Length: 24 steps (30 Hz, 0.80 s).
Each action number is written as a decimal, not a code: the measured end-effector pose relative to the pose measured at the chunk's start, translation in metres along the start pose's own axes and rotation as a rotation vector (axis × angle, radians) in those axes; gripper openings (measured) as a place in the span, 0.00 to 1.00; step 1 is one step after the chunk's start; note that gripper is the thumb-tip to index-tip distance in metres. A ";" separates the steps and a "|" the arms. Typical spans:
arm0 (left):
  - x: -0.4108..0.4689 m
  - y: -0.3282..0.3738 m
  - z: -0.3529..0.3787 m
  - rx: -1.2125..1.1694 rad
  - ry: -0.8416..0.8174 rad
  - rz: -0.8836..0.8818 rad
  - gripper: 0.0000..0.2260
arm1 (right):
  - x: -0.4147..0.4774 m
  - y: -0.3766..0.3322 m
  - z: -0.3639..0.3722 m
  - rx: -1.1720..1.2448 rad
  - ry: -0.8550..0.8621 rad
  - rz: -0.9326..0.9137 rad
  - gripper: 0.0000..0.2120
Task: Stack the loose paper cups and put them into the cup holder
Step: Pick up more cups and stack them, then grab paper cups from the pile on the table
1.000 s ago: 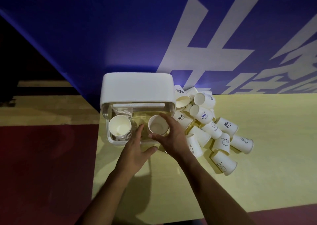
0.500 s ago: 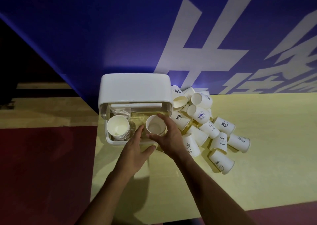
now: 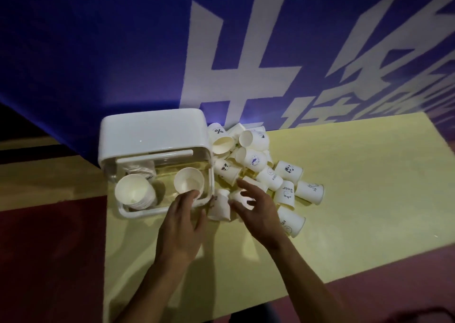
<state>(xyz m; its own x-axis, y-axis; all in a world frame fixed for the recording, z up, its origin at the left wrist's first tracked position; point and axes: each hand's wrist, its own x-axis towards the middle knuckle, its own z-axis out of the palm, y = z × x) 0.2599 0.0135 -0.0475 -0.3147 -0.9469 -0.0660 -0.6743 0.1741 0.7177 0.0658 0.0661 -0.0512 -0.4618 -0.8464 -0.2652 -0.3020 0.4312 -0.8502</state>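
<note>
two open, empty hands: left hand point(image 3: 183, 220) at the cup holder point(image 3: 152, 135), right hand point(image 3: 256, 208) over loose cups point(image 3: 256, 160)

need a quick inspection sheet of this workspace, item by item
surface: pale yellow tabletop, bare on the right.
job's things: white plastic cup holder with clear front holds a white paper cup stack on the left and a second cup on the right; loose printed paper cups lie piled beside it.
clutter: nothing seen.
hands: left hand open, fingers at the holder's front edge; right hand open over the pile, holding nothing.
cables: nothing seen.
surroundings: blue wall with white lettering; red floor.
</note>
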 end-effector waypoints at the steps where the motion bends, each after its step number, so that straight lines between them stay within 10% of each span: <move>1: 0.001 0.012 0.008 0.011 0.004 0.060 0.16 | -0.004 0.010 -0.016 -0.002 0.029 0.033 0.23; 16: 0.084 0.208 0.274 0.607 -0.686 0.645 0.35 | -0.059 0.156 -0.211 0.066 0.222 0.349 0.09; 24: 0.103 0.205 0.336 0.864 -0.715 0.583 0.26 | -0.056 0.208 -0.270 0.086 0.193 0.385 0.08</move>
<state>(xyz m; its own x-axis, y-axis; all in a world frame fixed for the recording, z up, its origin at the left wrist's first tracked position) -0.1350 0.0424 -0.1399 -0.8194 -0.3604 -0.4458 -0.4449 0.8902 0.0980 -0.1963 0.2876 -0.0900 -0.6772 -0.5514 -0.4872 -0.0103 0.6692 -0.7430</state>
